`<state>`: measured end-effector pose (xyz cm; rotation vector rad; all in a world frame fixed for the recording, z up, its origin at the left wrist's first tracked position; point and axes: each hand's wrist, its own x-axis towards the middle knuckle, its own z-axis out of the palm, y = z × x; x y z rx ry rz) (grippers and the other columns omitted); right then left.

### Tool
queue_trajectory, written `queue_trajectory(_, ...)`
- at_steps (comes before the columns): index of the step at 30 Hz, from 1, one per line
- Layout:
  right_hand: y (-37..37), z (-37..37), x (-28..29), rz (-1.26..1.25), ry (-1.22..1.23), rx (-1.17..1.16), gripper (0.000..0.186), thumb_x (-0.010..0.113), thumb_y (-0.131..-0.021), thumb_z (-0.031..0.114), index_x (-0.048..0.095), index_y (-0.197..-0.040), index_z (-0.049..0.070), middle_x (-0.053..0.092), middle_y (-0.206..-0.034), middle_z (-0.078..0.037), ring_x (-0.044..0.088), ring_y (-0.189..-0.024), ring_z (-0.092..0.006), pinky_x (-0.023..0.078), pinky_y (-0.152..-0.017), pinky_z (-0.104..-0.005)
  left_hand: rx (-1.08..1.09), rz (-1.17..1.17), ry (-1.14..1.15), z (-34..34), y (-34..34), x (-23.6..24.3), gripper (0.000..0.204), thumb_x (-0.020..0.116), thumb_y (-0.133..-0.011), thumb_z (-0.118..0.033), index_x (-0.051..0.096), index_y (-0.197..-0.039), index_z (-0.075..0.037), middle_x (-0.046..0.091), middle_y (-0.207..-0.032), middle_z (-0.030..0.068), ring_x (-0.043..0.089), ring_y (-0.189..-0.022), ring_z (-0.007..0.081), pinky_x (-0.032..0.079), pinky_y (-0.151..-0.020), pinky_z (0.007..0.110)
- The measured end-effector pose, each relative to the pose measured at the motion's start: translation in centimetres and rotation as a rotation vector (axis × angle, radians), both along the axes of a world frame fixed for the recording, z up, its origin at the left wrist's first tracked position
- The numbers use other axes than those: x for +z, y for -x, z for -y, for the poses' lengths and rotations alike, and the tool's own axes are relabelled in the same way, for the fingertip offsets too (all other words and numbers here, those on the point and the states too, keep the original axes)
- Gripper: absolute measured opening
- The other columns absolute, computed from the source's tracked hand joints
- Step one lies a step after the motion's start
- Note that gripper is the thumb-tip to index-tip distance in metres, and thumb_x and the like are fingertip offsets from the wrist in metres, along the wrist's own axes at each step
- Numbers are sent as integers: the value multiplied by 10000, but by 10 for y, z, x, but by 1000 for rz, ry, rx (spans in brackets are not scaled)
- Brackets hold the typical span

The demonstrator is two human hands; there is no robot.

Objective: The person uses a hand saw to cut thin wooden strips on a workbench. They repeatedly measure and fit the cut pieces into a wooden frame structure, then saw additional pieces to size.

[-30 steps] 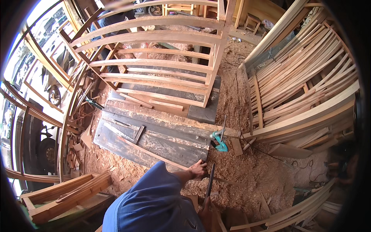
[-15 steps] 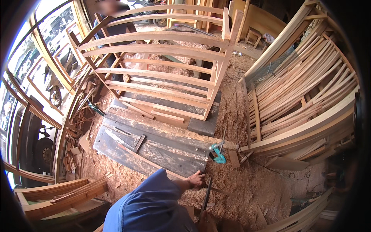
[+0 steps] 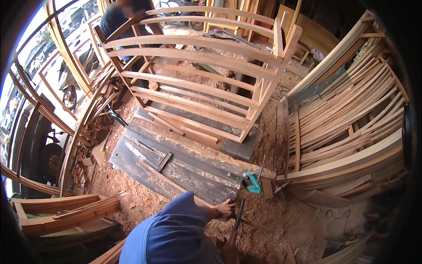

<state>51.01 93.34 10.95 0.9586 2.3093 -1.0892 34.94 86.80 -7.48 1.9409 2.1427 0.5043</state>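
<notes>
Nearest, the right hand [image 3: 229,251] seems closed around the lower end of a dark long tool [image 3: 238,222], while the left hand [image 3: 225,210] bends its fingers over a thin wooden strip [image 3: 169,180] at the black bench's [image 3: 198,180] edge; whether they clamp it I cannot tell. The strip lies along the bench and juts past it, apparently unfinished, with no cut visible. Beyond the teal clamp [image 3: 253,184], a slatted frame [image 3: 176,53] stands already joined.

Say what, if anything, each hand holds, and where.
Right hand: long dark tool, by its near end. Left hand: at a wooden strip; grip unclear.
</notes>
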Motion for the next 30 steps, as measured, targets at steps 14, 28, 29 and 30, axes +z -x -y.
queue_trajectory(14, -13, -2, 13, -12, 5, -30, 659, 437, -943, 93, 173, -1546, 119, 543, -1223, -370, 591, -1019, -511, 497, -850, -528, 29, 43, 211, 0, 1, -2, 503, 609, -845, -348, 564, -1308, -158, 511, -1339, 96, 389, -1311, 280, 278, -1068, 597)
queue_trajectory(28, -39, 31, 63, 344, 135, -182, 696, 433, -939, 92, 130, -1560, 173, 562, -1205, -359, 594, -1017, -513, 482, -848, -534, 12, -91, 238, -5, 11, 20, 605, 752, -642, -393, 626, -1166, -117, 527, -1192, 33, 445, -1174, 208, 324, -983, 480)
queue_trajectory(29, -38, 30, 61, 280, 117, -166, 693, 440, -945, 118, 128, -1562, 177, 568, -1194, -358, 600, -1015, -509, 479, -846, -532, -3, -71, 289, -5, 11, 23, 607, 753, -646, -400, 627, -1167, -116, 528, -1195, 34, 446, -1174, 209, 323, -984, 481)
queue_trajectory(30, -36, 31, 58, 201, 89, -159, 692, 446, -952, 144, 125, -1563, 181, 574, -1184, -356, 606, -1013, -504, 476, -843, -530, -5, -67, 297, -5, 11, 24, 604, 752, -656, -413, 628, -1167, -116, 529, -1196, 34, 446, -1175, 211, 324, -984, 484)
